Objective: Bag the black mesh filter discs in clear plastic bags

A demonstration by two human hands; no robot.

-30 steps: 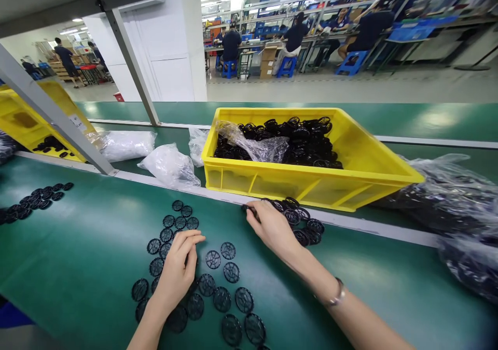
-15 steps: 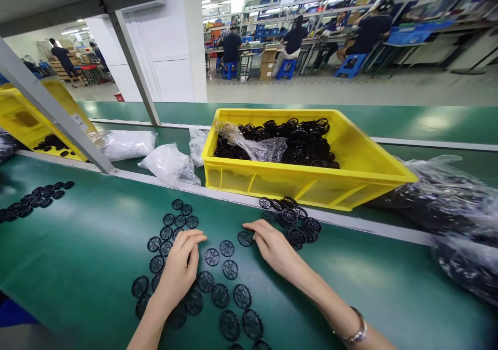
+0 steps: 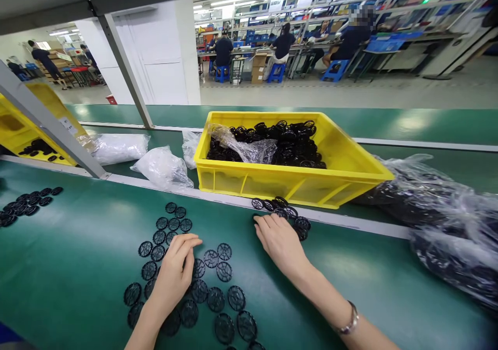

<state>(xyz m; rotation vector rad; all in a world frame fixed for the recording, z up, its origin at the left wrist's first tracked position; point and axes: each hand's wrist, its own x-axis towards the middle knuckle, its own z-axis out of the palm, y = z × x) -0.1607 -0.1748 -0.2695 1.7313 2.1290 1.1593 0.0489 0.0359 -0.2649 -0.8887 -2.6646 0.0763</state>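
On the green desk (image 3: 89, 267), lower centre, black discs (image 3: 189, 313) are being partly covered by the left hand (image 3: 178, 263), grip loosely spread; mid-frame, another disc (image 3: 256, 218) is being touched by the right hand (image 3: 278, 238), pinch unclear. Upper right, a blue stool (image 3: 334, 70) is being occupied.

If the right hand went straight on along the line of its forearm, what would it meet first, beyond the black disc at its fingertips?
The right hand would probably meet the pale rail first, then the yellow bin just behind; depth is unclear.
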